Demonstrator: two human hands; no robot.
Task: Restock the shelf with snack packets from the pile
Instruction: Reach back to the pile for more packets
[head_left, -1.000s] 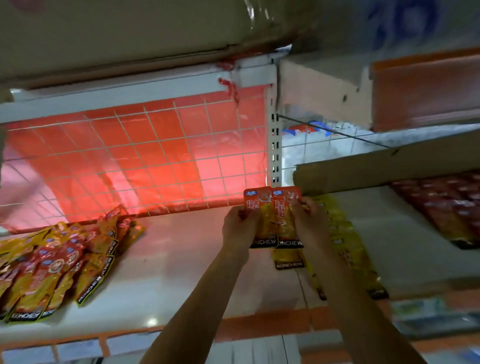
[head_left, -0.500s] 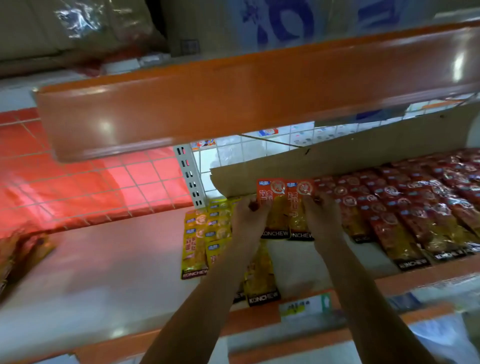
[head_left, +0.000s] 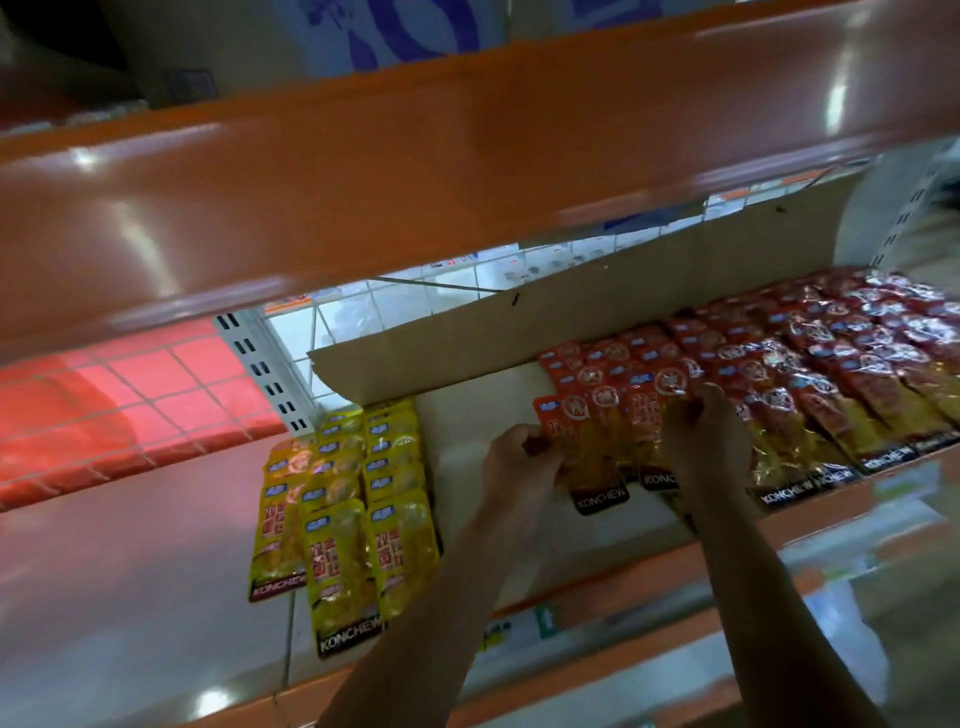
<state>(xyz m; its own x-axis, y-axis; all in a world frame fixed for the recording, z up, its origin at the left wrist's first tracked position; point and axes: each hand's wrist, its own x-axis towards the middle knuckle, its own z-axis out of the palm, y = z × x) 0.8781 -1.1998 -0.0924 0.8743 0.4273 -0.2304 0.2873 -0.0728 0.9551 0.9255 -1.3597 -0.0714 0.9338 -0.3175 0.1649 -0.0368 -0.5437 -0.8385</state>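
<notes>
The packets (head_left: 597, 441) have come down against the red row (head_left: 841, 374): nearly placed. Both grips, left hand (head_left: 519, 462) and right hand (head_left: 706, 447), pinch them.

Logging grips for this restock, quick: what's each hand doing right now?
Left hand: closed, pinching the left edge of the red snack packets.
Right hand: closed, fingers curled over the right side of the same packets.

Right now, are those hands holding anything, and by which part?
Yes: a few red-topped snack packets. The left hand pinches their left edge; the right hand grips their right side, near the top.
</notes>
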